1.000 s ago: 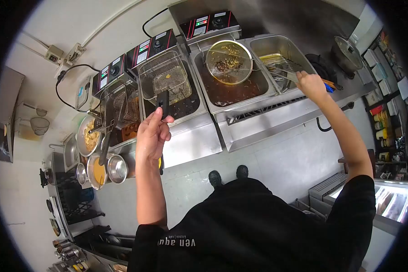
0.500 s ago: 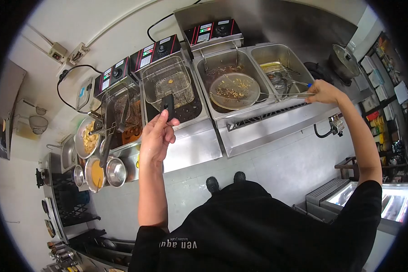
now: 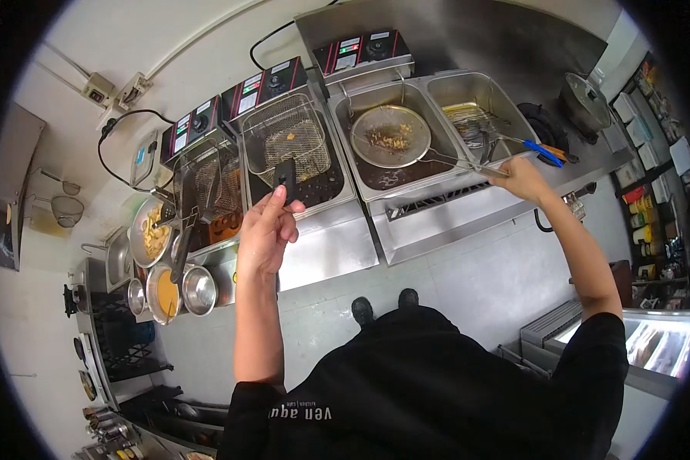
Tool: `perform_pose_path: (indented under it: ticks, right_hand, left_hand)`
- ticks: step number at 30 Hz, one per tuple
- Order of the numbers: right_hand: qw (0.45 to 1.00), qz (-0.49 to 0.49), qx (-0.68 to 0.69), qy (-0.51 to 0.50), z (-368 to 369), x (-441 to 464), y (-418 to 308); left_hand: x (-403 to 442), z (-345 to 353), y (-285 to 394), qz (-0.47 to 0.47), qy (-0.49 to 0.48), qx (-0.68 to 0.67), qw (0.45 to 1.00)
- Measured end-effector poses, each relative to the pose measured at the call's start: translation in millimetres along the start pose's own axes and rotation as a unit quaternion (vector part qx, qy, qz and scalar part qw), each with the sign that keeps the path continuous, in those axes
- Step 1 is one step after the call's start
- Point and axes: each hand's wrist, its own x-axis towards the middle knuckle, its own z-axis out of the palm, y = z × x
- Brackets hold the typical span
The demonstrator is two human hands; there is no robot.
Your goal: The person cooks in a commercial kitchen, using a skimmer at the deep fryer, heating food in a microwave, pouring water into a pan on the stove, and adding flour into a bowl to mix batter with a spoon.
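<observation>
My left hand (image 3: 267, 230) is closed on the black handle (image 3: 284, 175) of a wire fry basket (image 3: 293, 138). A small golden piece lies in that basket, over the dark oil of a fryer. My right hand (image 3: 520, 181) grips the end of the long handle of a round mesh skimmer (image 3: 392, 136). Brown fried crumbs (image 3: 389, 139) are gathered in the skimmer's mesh, over the tank of another fryer (image 3: 376, 182). Whether the mesh touches the oil I cannot tell.
Right of the skimmer, a metal tank (image 3: 474, 107) holds several utensils, one with a blue handle (image 3: 543, 150). Left are another fry basket (image 3: 207, 180), a bowl of pale pieces (image 3: 155, 238) and a bowl of yellow batter (image 3: 163, 295). A lidded pot (image 3: 584, 98) stands far right.
My right hand has moved left and slightly down with the skimmer handle. The mesh has shifted up and left, its crumbs now bunched together. My left hand stays on the basket handle.
</observation>
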Motion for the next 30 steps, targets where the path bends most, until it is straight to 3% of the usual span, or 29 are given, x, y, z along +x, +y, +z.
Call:
perform_pose_path:
  ticks: [4,6,7,9,13,15,16,18,25,30]
  right_hand:
    - [0.998,-0.013,-0.066,0.015,-6,-3,10]
    - [0.975,-0.067,-0.190,0.092,-11,3,14]
    - [0.976,-0.065,-0.188,0.088,-10,9,20]
    - [0.939,-0.161,-0.251,0.174,-12,23,31]
    - [0.920,-0.168,-0.310,0.169,-19,36,35]
    - [0.914,-0.258,-0.280,0.141,-28,39,45]
    - [0.913,-0.259,-0.281,0.141,-37,34,38]
    - [0.957,-0.174,-0.231,-0.014,-59,22,23]
    - [0.987,-0.091,-0.064,-0.120,-90,0,16]
    - [0.982,-0.045,-0.080,-0.166,-98,17,-15]
  left_hand:
    - [2,3,-1,-0.001,0.002,-0.008,1.000]
    - [2,5,-2,-0.007,0.002,-0.008,1.000]
    - [0,7,-1,-0.004,0.003,-0.005,1.000]
    - [0,7,-2,-0.003,0.007,-0.001,1.000]
    - [-1,8,-4,-0.002,0.017,-0.004,1.000]
    - [-1,8,-3,0.000,0.022,-0.007,1.000]
    - [-1,6,-4,0.002,0.010,-0.009,1.000]
    - [0,4,-5,0.008,-0.003,-0.014,1.000]
    - [-1,2,-4,0.014,0.000,-0.009,1.000]
    - [-1,3,-2,0.007,-0.004,-0.012,1.000]
